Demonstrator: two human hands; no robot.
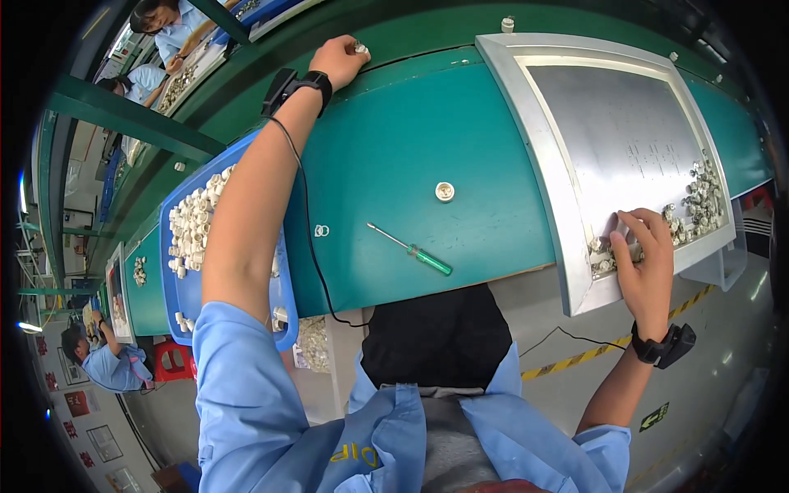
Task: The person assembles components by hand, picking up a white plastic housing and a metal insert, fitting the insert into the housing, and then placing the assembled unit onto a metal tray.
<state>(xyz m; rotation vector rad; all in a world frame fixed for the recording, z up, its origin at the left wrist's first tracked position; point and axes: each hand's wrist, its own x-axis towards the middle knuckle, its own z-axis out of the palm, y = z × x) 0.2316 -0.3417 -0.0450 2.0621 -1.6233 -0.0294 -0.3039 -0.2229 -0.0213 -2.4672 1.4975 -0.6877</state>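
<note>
Green bench [394, 156], head view: 1 small round white part [445, 191] lies loose on it, with a green-handled screwdriver [411, 249] just beside it and untouched.
Done so far: judged from the blue bin [177, 279] at the left, which holds a heap of small white parts [193, 226], much stock sits there; whether those are finished or waiting cannot be told.
Left to do: a pile of small metal pieces [699, 205] lies along the near right edge of the grey metal tray [526, 156].
Left hand [337, 62]: arm stretched far across the bench to its back edge, fingers curled narrow over a small pale part [360, 49].
Right hand [645, 263]: palm down on the tray's near edge, fingers spread and bent, tips touching the metal pieces; whether any is pinched cannot be told.
Wrists: 1 black strap on each, the left with a cable [308, 238] trailing down.
</note>
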